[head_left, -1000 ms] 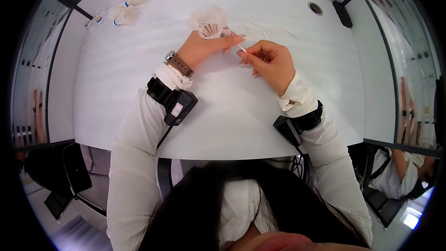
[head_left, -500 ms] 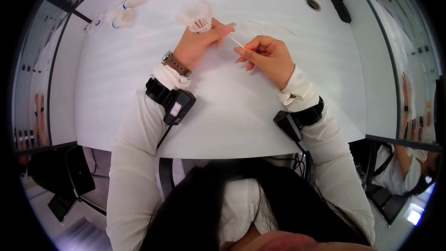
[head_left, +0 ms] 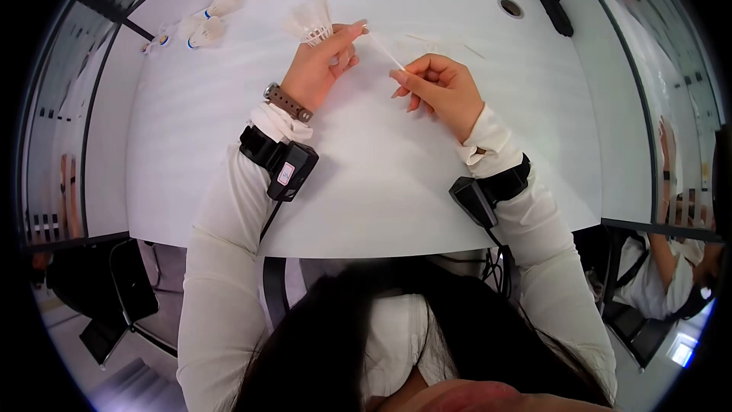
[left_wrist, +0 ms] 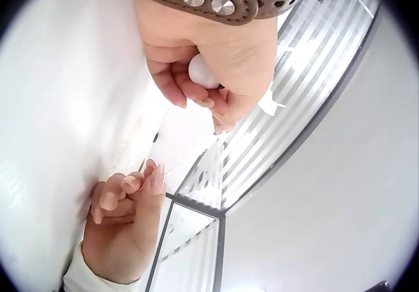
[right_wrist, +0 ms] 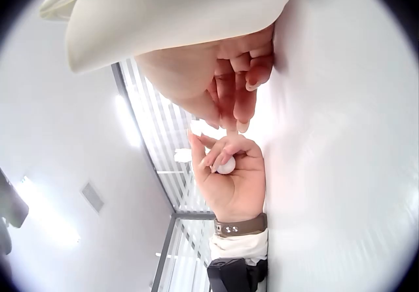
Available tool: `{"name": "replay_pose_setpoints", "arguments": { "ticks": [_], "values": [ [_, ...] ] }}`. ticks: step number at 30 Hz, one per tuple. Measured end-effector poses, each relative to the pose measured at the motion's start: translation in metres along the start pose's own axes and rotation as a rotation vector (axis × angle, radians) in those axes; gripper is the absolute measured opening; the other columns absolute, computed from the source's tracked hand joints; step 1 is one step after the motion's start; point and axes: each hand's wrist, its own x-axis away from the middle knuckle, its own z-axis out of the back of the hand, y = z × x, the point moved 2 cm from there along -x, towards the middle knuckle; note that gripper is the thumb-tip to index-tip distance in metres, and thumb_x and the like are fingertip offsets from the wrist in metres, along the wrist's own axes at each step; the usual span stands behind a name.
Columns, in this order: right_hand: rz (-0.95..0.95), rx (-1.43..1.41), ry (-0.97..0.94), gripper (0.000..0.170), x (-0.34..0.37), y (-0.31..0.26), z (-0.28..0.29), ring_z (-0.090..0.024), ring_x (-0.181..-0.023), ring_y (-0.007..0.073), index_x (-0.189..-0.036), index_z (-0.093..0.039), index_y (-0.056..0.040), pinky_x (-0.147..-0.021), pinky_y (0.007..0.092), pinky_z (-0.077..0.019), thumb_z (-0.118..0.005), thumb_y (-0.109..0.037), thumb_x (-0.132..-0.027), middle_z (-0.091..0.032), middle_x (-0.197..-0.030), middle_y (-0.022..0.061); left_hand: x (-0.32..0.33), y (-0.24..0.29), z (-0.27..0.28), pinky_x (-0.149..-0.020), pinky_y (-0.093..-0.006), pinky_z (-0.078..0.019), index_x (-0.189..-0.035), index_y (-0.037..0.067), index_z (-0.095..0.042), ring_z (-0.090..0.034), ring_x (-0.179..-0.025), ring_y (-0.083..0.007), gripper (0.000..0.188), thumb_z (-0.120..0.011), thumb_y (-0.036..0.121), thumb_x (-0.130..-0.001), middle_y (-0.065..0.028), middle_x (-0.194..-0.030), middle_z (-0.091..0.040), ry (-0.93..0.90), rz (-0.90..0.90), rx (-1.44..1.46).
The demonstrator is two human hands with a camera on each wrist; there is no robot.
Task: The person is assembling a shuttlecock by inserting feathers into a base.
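When work is this fine, a light touch suits best

Across most of the scene spreads a white desk (head_left: 366, 206). Left of the middle, the left hand (head_left: 313, 69) has its fingers curled around the round white base (left_wrist: 203, 72) of a shuttlecock (head_left: 310, 24), whose feathers fan out toward the far side. To the right and slightly nearer, the right hand (head_left: 444, 95) has thumb and forefinger pinched together on a thin stick (head_left: 388, 54). More shuttlecocks (head_left: 206, 32) lie at the far left; loose sticks (head_left: 474, 51) lie beyond the right hand. The pinched stick slants toward the far left, its far end near the left thumb – whether they touch, I cannot tell.

For good handling, I would grip the base and spare the feathers, which would probably crease. The stick looks slim enough to bend or snap – so pinch lightly, guide it along its own line, and steer with the fingertips.
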Motion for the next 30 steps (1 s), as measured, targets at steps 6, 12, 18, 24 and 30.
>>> {"name": "replay_pose_setpoints", "arguments": {
  "ticks": [6, 12, 18, 24, 30],
  "values": [
    [0.010, -0.043, 0.028, 0.023, -0.001, 0.000, -0.001, -0.058, -0.060, 0.0072, -0.097, -0.070, -0.0040, -0.052, 0.0214, -0.0429, -0.070, -0.027, -0.092, -0.070, -0.077, 0.0033, 0.004, 0.005, -0.004, -0.074, -0.0238, -0.0368, -0.124, -0.003, -0.056, -0.038, -0.066, -0.0065, 0.039, -0.055, 0.027, -0.100, 0.0073, -0.064, -0.034, -0.060, -0.002, -0.065],
    [0.004, -0.040, 0.073, 0.025, 0.001, -0.002, -0.004, -0.058, -0.059, 0.0078, -0.098, -0.075, -0.0039, -0.051, 0.0218, -0.0435, -0.070, -0.028, -0.092, -0.069, -0.073, 0.0036, 0.006, 0.000, 0.004, -0.067, -0.0256, -0.0380, -0.110, -0.001, -0.066, -0.042, -0.066, -0.0062, 0.031, -0.059, 0.026, -0.096, 0.0049, -0.065, -0.041, -0.256, -0.186, -0.335],
    [-0.014, 0.017, 0.027, 0.028, -0.002, 0.001, -0.012, -0.059, -0.059, 0.0082, -0.095, -0.074, -0.0014, -0.055, 0.0224, -0.0493, -0.072, -0.029, -0.091, -0.067, -0.070, 0.0036, 0.015, 0.010, -0.010, -0.063, -0.0247, -0.0382, -0.094, 0.001, -0.070, -0.047, -0.066, -0.0083, 0.025, -0.067, 0.026, -0.092, 0.0034, -0.060, -0.043, -0.109, -0.072, -0.466],
    [0.026, 0.013, -0.074, 0.028, -0.004, 0.004, -0.012, -0.059, -0.059, 0.0078, -0.092, -0.071, -0.0003, -0.056, 0.0224, -0.0491, -0.069, -0.028, -0.093, -0.062, -0.066, 0.0015, 0.014, 0.010, -0.008, -0.064, -0.0250, -0.0391, -0.090, 0.003, -0.071, -0.048, -0.064, -0.0090, 0.026, -0.068, 0.029, -0.092, 0.0052, -0.055, -0.037, -0.095, -0.061, -0.486],
    [-0.011, 0.075, -0.115, 0.026, -0.005, 0.001, -0.008, -0.059, -0.058, 0.0071, -0.091, -0.069, -0.0006, -0.053, 0.0215, -0.0442, -0.068, -0.026, -0.094, -0.061, -0.064, 0.0003, 0.008, 0.004, -0.004, -0.065, -0.0262, -0.0402, -0.087, 0.003, -0.068, -0.045, -0.061, -0.0082, 0.027, -0.068, 0.029, -0.092, 0.0057, -0.055, -0.036, -0.076, -0.124, -0.412]
  ]
}}
